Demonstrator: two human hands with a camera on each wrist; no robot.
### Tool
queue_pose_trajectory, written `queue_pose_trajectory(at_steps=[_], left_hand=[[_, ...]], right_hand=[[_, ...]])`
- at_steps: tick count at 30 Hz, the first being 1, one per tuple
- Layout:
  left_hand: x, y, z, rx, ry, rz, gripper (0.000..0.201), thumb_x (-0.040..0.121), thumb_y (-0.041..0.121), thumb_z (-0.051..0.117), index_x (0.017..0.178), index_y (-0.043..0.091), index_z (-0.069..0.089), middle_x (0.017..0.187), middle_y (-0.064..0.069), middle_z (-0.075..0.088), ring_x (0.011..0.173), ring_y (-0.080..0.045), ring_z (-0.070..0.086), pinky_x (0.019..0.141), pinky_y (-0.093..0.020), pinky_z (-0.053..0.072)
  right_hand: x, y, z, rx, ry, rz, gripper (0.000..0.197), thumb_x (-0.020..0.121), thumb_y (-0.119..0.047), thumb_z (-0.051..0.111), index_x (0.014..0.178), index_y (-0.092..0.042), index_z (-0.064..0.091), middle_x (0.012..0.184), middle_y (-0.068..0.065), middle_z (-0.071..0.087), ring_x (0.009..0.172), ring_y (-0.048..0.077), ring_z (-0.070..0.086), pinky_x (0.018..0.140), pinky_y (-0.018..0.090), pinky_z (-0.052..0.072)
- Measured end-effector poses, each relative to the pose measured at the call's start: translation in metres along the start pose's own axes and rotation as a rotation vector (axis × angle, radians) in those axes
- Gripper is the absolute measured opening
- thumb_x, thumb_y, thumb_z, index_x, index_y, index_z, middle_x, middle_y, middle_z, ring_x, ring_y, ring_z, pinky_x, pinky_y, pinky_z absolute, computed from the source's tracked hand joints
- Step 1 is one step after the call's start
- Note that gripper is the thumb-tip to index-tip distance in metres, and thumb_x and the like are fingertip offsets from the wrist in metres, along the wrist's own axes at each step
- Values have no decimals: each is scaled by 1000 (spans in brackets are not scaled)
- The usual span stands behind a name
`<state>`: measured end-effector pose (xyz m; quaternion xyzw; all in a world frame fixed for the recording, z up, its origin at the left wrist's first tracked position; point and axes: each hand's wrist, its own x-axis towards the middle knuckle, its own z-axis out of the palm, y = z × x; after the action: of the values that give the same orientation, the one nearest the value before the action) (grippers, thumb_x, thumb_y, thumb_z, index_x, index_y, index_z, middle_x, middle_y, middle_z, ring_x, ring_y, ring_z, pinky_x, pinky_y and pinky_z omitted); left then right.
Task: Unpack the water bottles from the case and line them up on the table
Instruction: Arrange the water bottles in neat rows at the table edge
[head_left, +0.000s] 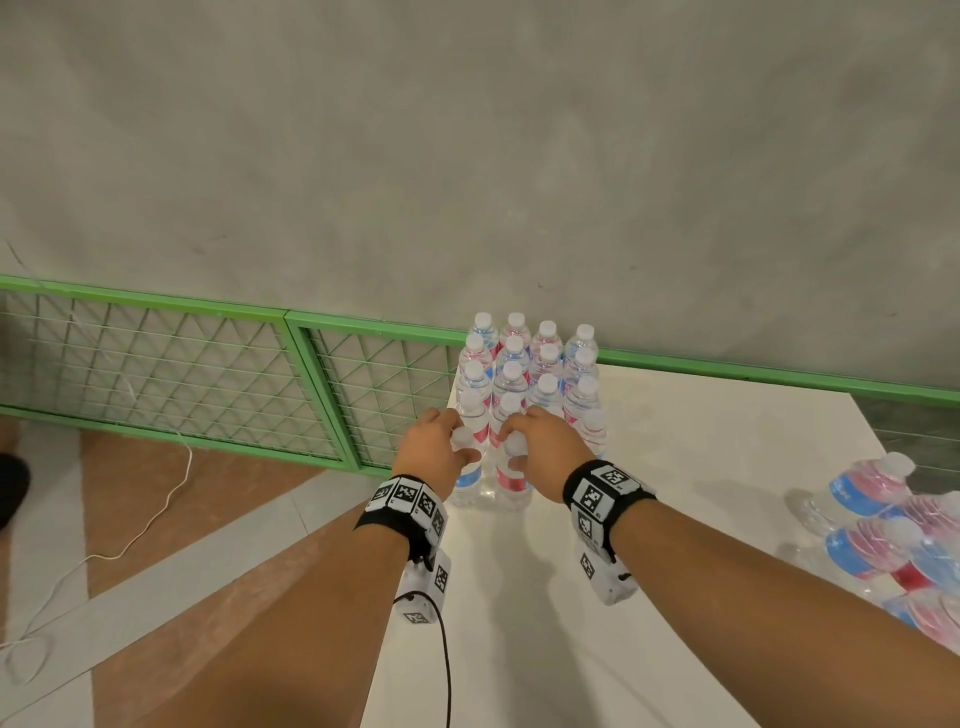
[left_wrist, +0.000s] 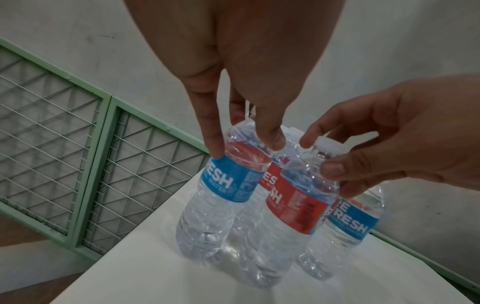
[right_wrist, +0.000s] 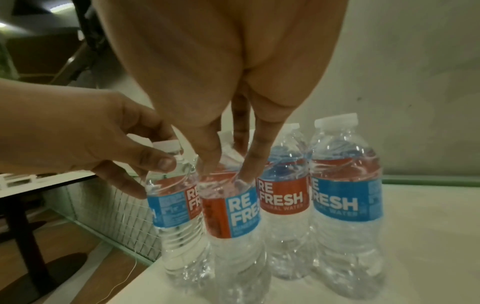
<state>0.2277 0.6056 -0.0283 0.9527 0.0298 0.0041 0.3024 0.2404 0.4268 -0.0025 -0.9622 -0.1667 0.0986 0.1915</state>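
Clear plastic bottles lined up four wide at the white table's (head_left: 675, 519) far edge.
Left hand (head_left: 435, 451) pinches the blue-label bottle (head_left: 466, 480) by its neck, right hand (head_left: 546, 451) pinches the red-label bottle (head_left: 511, 480) beside it; both stand upright in front, the opened case (head_left: 893, 540) off right.

A white desk (head_left: 675, 519) carries everything, its far edge against a green-framed wire mesh fence (head_left: 208, 364). At the far left corner stands a block of upright water bottles (head_left: 527, 374) with white caps and red-and-blue labels reading REFRESH, four across and several rows deep, packed just beside one another. The two nearest bottles, one showing blue (head_left: 467, 475) and one showing red (head_left: 511, 480), stand at the near left of the block, close to the desk's left edge. At the right edge lies a shrink-wrapped case of bottles (head_left: 893, 540) on their sides, caps pointing left.
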Motion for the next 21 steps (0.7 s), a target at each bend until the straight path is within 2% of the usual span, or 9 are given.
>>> queue_pose_trajectory(at_steps=[2, 5, 8, 10, 13, 16, 21], left_hand=[[-1, 1, -1, -5, 2, -8, 33, 76, 28, 78, 98, 14, 58, 97, 1, 51, 81, -21, 54, 70, -30, 42], [-1, 3, -1, -34, -13, -22, 35, 76, 28, 78, 101, 14, 59, 101, -1, 53, 86, -23, 56, 76, -33, 49], [-6, 0, 1, -65, -23, -13, 34, 78, 27, 77, 105, 16, 59, 104, -1, 52, 87, -22, 57, 80, -34, 50], [-8, -4, 1, -80, -28, 3, 32, 79, 24, 76, 106, 18, 59, 105, 0, 51, 87, -22, 57, 80, -33, 49], [-9, -6, 0, -69, -68, 36, 39, 75, 16, 75, 111, 23, 60, 113, 2, 51, 91, -23, 60, 84, -33, 50], [-9, -4, -1, -47, -114, 70, 50, 73, 6, 70, 117, 27, 59, 120, 4, 53, 97, -21, 61, 87, -34, 52], [-4, -1, 1, -25, -53, 3, 42, 78, 8, 69, 117, 22, 57, 114, -4, 62, 97, -27, 61, 84, -37, 52]], right_hand=[[3, -2, 2, 26, 24, 36, 38, 84, -21, 70, 121, -22, 58, 116, 6, 51, 101, 27, 58, 81, 34, 46], [5, -3, 3, 70, 42, 78, 41, 83, -25, 71, 122, -22, 56, 116, 7, 50, 103, 27, 56, 84, 33, 46], [4, -2, -5, 85, -2, 76, 51, 77, -13, 69, 123, -29, 54, 116, 3, 47, 102, 24, 55, 82, 33, 49], [3, 1, -12, 53, -58, 23, 58, 73, -3, 64, 121, -33, 55, 114, 1, 45, 97, 22, 54, 81, 35, 52], [4, 3, -14, 1, -72, -68, 51, 76, 1, 62, 115, -32, 62, 115, -2, 52, 100, 22, 56, 85, 36, 50], [5, 2, -11, -5, -38, -58, 41, 79, -5, 66, 112, -28, 65, 114, 0, 56, 102, 24, 57, 86, 35, 48], [8, -3, -4, 94, -11, 40, 40, 73, -25, 80, 110, -22, 63, 104, 5, 59, 95, 25, 59, 80, 34, 48]])
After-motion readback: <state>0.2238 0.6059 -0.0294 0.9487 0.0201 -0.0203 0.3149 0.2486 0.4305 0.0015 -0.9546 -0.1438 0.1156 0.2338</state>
